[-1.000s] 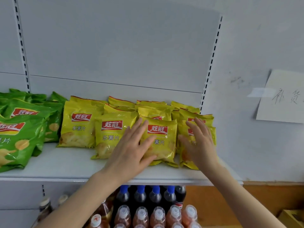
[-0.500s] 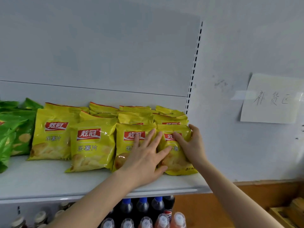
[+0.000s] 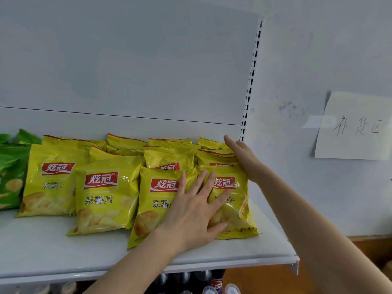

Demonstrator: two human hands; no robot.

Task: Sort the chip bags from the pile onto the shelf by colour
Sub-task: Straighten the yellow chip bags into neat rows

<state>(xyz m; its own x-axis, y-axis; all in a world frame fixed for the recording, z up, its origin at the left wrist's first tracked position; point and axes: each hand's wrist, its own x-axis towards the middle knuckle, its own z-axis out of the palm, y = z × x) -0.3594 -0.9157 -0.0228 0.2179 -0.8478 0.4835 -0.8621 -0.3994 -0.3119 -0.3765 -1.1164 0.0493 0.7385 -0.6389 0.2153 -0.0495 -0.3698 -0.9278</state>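
Several yellow chip bags (image 3: pixel 104 194) stand in overlapping rows on the white shelf (image 3: pixel 42 247). Green chip bags (image 3: pixel 10 172) lie at the far left edge. My left hand (image 3: pixel 195 211) rests flat with spread fingers across the two front right yellow bags (image 3: pixel 233 209). My right hand (image 3: pixel 244 158) reaches along the right side of the yellow rows, fingers straight, edge against the rear bags near the shelf's upright.
A perforated upright (image 3: pixel 250 81) ends the shelf at the right. A taped paper note (image 3: pixel 354 126) hangs on the wall beyond it. Bottles (image 3: pixel 216 281) stand on the level below. A wooden strip (image 3: pixel 371 247) runs low at the right.
My right hand has let go of the front right bag and moved back along the side of the rear rows. My left hand stays flat on the front bags. The view has shifted right.
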